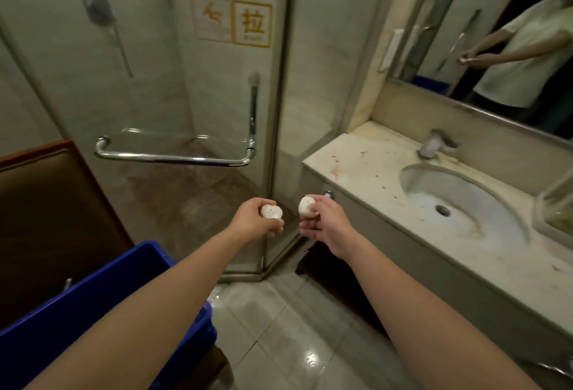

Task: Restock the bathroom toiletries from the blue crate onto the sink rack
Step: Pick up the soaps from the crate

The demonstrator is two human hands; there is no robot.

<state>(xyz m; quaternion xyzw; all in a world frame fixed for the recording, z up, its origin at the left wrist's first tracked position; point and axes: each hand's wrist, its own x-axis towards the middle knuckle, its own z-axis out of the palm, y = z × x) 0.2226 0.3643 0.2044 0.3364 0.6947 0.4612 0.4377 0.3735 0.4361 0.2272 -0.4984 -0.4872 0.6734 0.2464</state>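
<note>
My left hand [252,220] holds a small white round soap packet [272,212] with faint print on it. Close beside it, my right hand [322,223] grips a second white soap packet [306,206] by its edge. Both hands are stretched out in front of the glass shower corner, left of the sink counter [356,166]. The blue crate [102,293] sits at the lower left under my left forearm; its inside is hidden. At the right edge a clear rack or tray [555,203] stands on the counter, only partly in view.
A glass shower door with a chrome handle bar [173,158] stands straight ahead. The oval basin [459,203] and tap [434,143] are on the right, a mirror above them. A brown wooden panel [46,203] rises behind the crate. The tiled floor looks wet and shiny.
</note>
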